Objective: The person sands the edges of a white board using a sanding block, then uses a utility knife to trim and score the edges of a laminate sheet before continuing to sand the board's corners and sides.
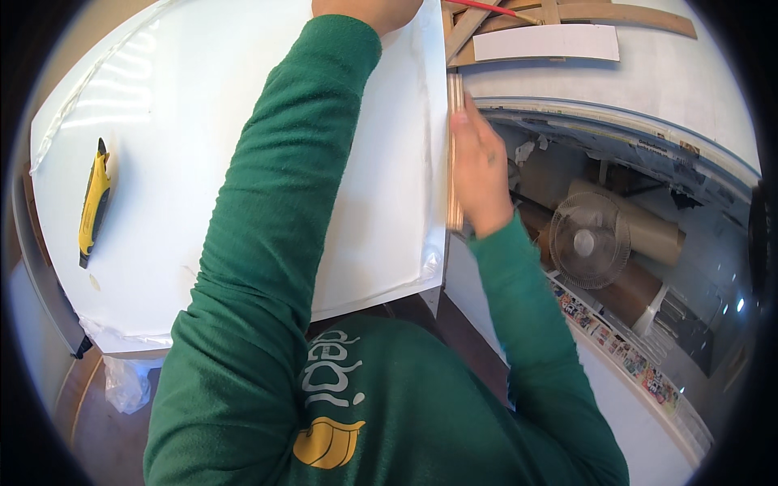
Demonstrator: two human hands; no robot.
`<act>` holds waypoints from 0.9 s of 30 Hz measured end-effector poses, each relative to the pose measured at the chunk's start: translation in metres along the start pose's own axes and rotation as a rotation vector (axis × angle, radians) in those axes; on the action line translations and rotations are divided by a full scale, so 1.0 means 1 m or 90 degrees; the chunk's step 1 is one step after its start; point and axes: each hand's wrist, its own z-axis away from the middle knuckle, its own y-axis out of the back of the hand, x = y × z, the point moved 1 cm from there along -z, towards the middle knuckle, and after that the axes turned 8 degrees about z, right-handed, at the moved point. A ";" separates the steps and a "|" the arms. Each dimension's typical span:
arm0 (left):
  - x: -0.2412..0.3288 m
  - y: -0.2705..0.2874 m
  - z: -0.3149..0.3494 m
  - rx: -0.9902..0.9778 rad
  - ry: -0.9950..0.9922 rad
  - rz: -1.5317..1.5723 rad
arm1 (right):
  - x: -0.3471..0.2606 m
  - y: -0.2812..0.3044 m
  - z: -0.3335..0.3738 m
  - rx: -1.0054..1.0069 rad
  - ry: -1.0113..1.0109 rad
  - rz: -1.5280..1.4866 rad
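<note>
A large white sheet (377, 202) covers a board in front of me, its edges wrinkled and folded. My left arm reaches across it to the far edge. Only the wrist and back of my left hand (365, 10) show at the top of the picture; its fingers are out of view. At the board's right side, my right hand (482, 170) lies flat along the layered wooden edge (455, 154), fingers stretched out and pointing away from me. A yellow and black utility knife (95, 202) rests on the left part of the sheet.
Wooden strips (616, 12), a red-handled brush (486, 8) and a white rectangular piece (547, 43) lie at the far right. Lower down on the right are a fan (587, 240) and a brown roll (648, 227). A plastic bag (128, 385) hangs below the board's near left corner.
</note>
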 end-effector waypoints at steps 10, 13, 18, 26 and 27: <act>0.000 0.010 0.002 0.019 0.007 0.013 | -0.012 -0.003 -0.005 0.029 0.083 0.018; 0.006 0.010 0.001 0.025 0.002 0.029 | -0.042 0.003 -0.090 -0.003 0.059 -0.029; -0.003 0.014 0.001 -0.073 0.048 -0.033 | -0.017 -0.007 -0.037 0.008 0.104 -0.033; 0.012 0.007 -0.002 -0.054 0.051 0.006 | -0.051 0.004 -0.160 0.022 0.057 0.026; 0.012 0.008 -0.002 -0.053 0.047 0.017 | -0.050 0.009 -0.168 0.021 0.040 0.017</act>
